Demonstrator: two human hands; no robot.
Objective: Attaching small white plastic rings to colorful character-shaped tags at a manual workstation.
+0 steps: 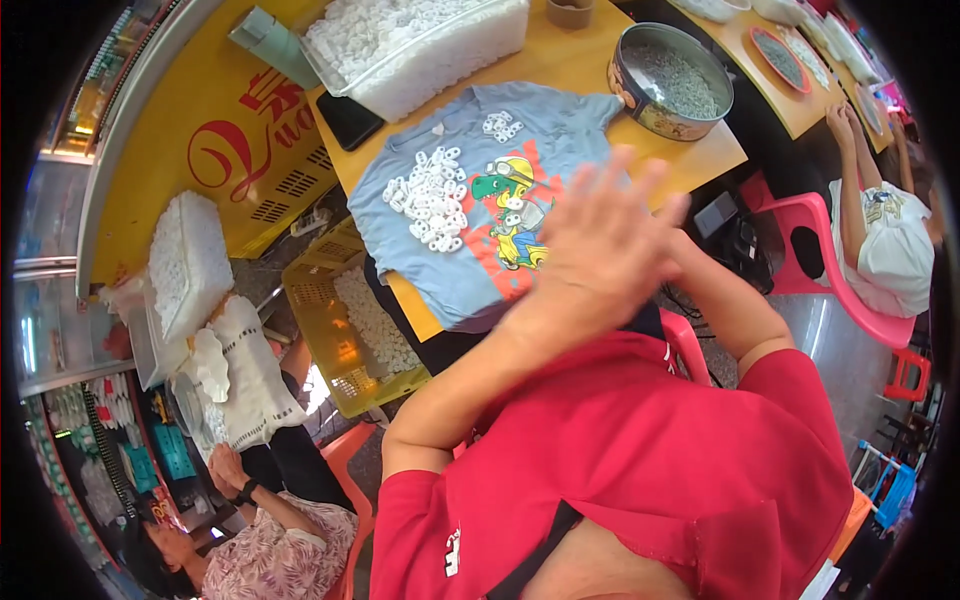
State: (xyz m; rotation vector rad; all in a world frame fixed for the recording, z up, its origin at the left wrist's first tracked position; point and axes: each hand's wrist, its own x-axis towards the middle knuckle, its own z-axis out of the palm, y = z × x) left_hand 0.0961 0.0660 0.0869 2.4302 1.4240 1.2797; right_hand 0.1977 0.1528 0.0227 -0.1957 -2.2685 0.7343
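My left hand [590,245] is raised over the near right part of a blue-grey T-shirt [390,200] spread on the table. Its fingers are stretched out and slightly blurred. Against its far side lies my right hand [668,240], mostly hidden, so its fingers cannot be made out. Neither hand shows anything held. On the shirt, left of its printed dinosaur picture [510,215], rests a heap of small white oval pieces with holes [430,200]. A smaller cluster of white pieces [502,126] sits near the collar.
At the table's far side stand a clear tub of white pieces [440,62] and a round tin [625,85] holding small grey parts. A black phone [348,120] lies at left. Below is a yellow crate [320,345]. Other people [280,540] sit at left and right.
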